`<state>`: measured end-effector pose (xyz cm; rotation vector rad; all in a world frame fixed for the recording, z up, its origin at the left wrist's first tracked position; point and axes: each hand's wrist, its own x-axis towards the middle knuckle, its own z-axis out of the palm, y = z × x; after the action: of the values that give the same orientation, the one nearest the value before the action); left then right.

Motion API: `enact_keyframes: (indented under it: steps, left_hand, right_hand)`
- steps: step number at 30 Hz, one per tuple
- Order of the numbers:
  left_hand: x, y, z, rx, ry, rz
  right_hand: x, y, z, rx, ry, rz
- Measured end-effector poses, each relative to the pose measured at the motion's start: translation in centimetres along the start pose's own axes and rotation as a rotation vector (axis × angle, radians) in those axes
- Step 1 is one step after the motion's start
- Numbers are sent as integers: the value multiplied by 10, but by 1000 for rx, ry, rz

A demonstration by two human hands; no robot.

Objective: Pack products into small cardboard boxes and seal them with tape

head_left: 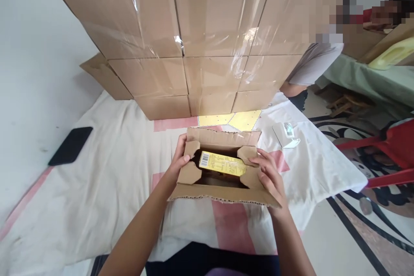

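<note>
In front of me is a small cardboard box [223, 194] with its top flaps spread apart. A yellow carton [223, 164] printed with a barcode lies inside it, slightly slanted. My left hand [179, 157] grips the box's left end, its thumb over the edge near a corner flap. At the opposite end my right hand [268, 170] is closed around the side, fingers bent over the right corner flaps. Part of the box's inside is dark, so I cannot see all of its bottom.
A tall wall of taped cardboard [210, 39] stands across the table's far side. On the cloth [113, 189] lie a black phone-like slab [71, 145], yellow printed pieces [244, 120] and a small white item [286, 135]. A red chair [394, 151] and a person [317, 64] are at right.
</note>
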<state>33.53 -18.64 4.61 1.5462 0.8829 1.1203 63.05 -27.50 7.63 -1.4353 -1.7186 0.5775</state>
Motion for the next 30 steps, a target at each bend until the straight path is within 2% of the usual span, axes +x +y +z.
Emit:
enact_keyframes:
  steps: [3, 5, 10, 12, 14, 16, 19, 21, 23, 25, 27, 30]
  left_hand:
    - [-2, 11, 8, -63, 116, 17]
    - [-2, 11, 10, -79, 155, 48]
    - [6, -2, 5, -94, 114, 330]
    - [7, -4, 4, -108, 100, 363]
    - [7, -4, 3, -119, 101, 336]
    - [5, -5, 1, -116, 102, 299]
    - [5, -12, -3, -110, 112, 263]
    - [6, -19, -5, -108, 131, 241]
    - [8, -25, -5, -97, 156, 215]
    - [8, -27, -2, -80, 206, 156]
    - [7, -26, 1, -51, 274, 82]
    - [7, -20, 1, 2, 342, 62]
  right_hand:
    - [10, -4, -2, 59, 1, 16]
    - [13, -4, -1, 91, 5, 21]
    - [12, 13, 15, 336, 124, 10]
    - [11, 20, 22, 424, 179, 26]
    - [7, 23, 25, 472, 219, 55]
    - [-2, 24, 23, 534, 206, 90]
    - [-22, 23, 15, 654, 59, 122]
    - [-33, 21, 13, 649, -41, 111]
    - [-35, 16, 16, 605, -66, 112]
    - [-27, 9, 24, 600, 7, 166]
    - [-10, 1, 33, 595, 139, 255]
    - [23, -7, 41, 590, 253, 349]
